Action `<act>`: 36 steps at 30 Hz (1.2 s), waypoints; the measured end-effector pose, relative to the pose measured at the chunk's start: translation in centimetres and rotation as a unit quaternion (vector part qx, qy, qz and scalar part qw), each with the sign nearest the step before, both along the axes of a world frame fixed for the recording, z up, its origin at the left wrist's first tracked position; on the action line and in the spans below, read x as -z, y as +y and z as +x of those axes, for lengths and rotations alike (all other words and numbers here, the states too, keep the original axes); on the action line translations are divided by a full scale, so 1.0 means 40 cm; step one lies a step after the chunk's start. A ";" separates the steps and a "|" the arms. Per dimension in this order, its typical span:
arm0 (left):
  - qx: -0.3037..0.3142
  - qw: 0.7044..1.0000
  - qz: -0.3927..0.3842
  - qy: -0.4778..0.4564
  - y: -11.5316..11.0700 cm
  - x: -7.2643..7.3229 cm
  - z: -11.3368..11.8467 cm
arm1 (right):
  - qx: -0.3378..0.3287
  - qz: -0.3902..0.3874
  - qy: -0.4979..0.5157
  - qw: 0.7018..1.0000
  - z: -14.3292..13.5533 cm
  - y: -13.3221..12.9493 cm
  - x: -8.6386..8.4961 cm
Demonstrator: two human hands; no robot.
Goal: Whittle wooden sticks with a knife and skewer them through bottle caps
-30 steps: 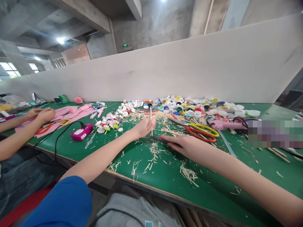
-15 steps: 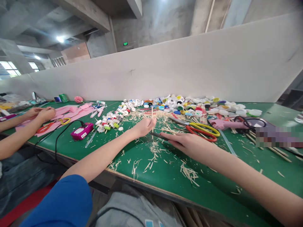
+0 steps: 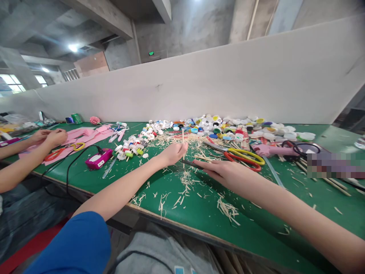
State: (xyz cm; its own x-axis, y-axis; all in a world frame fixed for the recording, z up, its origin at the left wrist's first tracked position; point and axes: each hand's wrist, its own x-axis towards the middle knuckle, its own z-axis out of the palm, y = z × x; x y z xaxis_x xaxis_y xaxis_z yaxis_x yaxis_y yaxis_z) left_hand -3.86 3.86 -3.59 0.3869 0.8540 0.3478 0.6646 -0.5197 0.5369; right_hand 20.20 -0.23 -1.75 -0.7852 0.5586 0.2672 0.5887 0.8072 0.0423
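My left hand point(image 3: 173, 153) is closed around a thin wooden stick point(image 3: 183, 137), held upright with its top showing above the fingers and its lower end below them. My right hand point(image 3: 219, 169) is closed on a dark, narrow knife point(image 3: 190, 163); its tip meets or crosses the lower part of the stick, just under my left fingers. Most of the knife's handle is hidden by the right hand. Pale wood shavings point(image 3: 186, 180) lie under and around both hands. Large scissors point(image 3: 245, 156) with red and yellow handles rest just beyond my right hand.
Many plastic bottle caps point(image 3: 211, 123) are heaped along the white partition point(image 3: 228, 83). A purple power socket point(image 3: 99, 158) with black cables is at left. Another person's hands point(image 3: 54, 137) work over pink sheets point(image 3: 91, 137). A pink glue gun point(image 3: 273, 149) lies at right.
Almost nothing differs. Both hands, the stick and the knife stay in nearly the same place.
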 end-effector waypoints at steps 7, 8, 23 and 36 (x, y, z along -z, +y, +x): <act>0.000 1.000 -0.005 0.002 -0.008 -0.003 0.003 | -0.011 -0.008 -0.012 1.000 -0.020 -0.003 0.015; 0.002 1.000 -0.006 0.002 -0.009 -0.003 0.004 | -0.014 -0.010 -0.015 1.000 -0.021 -0.004 0.016; 0.001 1.000 -0.005 0.007 0.000 0.002 -0.004 | -0.008 0.071 -0.027 0.997 -0.004 -0.003 0.010; 0.007 1.000 0.000 0.008 -0.006 -0.003 0.000 | -0.011 0.041 -0.028 0.999 0.000 0.011 -0.005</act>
